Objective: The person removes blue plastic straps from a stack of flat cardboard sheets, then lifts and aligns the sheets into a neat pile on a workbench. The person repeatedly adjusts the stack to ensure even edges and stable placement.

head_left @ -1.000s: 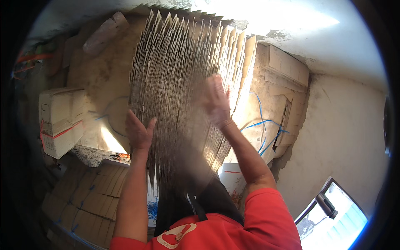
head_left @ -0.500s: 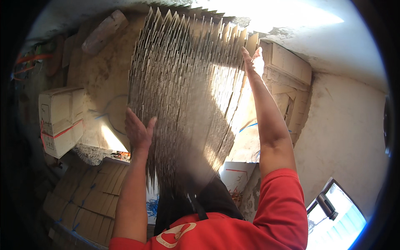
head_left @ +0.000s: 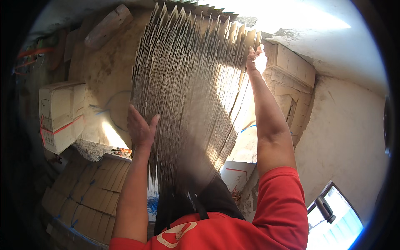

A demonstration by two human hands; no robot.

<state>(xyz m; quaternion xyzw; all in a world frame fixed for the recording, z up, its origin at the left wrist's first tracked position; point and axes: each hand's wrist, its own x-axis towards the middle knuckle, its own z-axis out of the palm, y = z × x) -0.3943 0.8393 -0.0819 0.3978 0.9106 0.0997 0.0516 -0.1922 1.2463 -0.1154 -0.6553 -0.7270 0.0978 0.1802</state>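
A wide bundle of thin greyish-brown cardboard sheets (head_left: 183, 83) stands on edge in front of me, its uneven upper ends fanned into points. My left hand (head_left: 142, 130) presses against the bundle's lower left side, thumb over the near face and fingers along the outer edge. Higher up, my right hand (head_left: 257, 60) grips the far right corner, with its thumb and fingers around the outermost sheets. The bundle is held between both hands. Its underside is hidden, and a blurred patch covers its lower middle.
At the left stands a white carton (head_left: 62, 116) with a red strap. Below it lie stacked cardboard pieces (head_left: 89, 187) tied with blue string. A plastic-wrapped roll (head_left: 108, 27) rests at the upper left. More flat cardboard (head_left: 293, 66) is piled by the right wall (head_left: 346, 129).
The bundle's top has shifted slightly up and to the right. My left hand has moved a little right with it. My right hand's fingers have drawn in closer around the corner.
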